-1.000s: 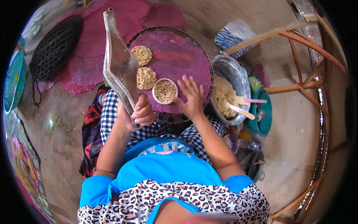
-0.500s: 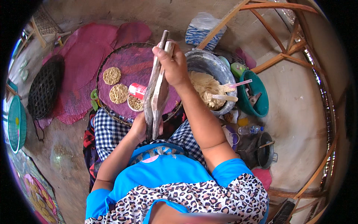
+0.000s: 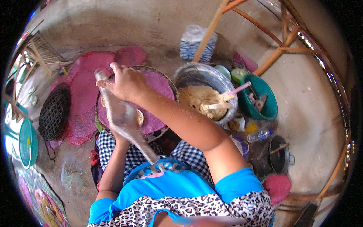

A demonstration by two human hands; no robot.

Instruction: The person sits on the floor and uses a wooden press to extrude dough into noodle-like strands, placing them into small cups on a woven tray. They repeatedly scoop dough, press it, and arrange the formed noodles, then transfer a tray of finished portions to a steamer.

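Left of centre, the long, pale, two-handled wooden tool [image 3: 123, 115] appears matt, its grain blurred; at right, the round teal basin [image 3: 271, 104] is smooth, semi-glossy plastic, the clear bottle [image 3: 261, 135] shiny plastic; at lower centre, the dark-blue-and-white checked garment [image 3: 193, 156] is matt woven cloth.

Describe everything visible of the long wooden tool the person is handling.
The long wooden tool looks pale grey-brown, broad in the middle and narrowing toward each end. It slants from upper left to lower right across the view, in front of the round tray. The right hand is at its upper end; the left hand is near its middle, partly hidden. Motion blur hides finer detail.
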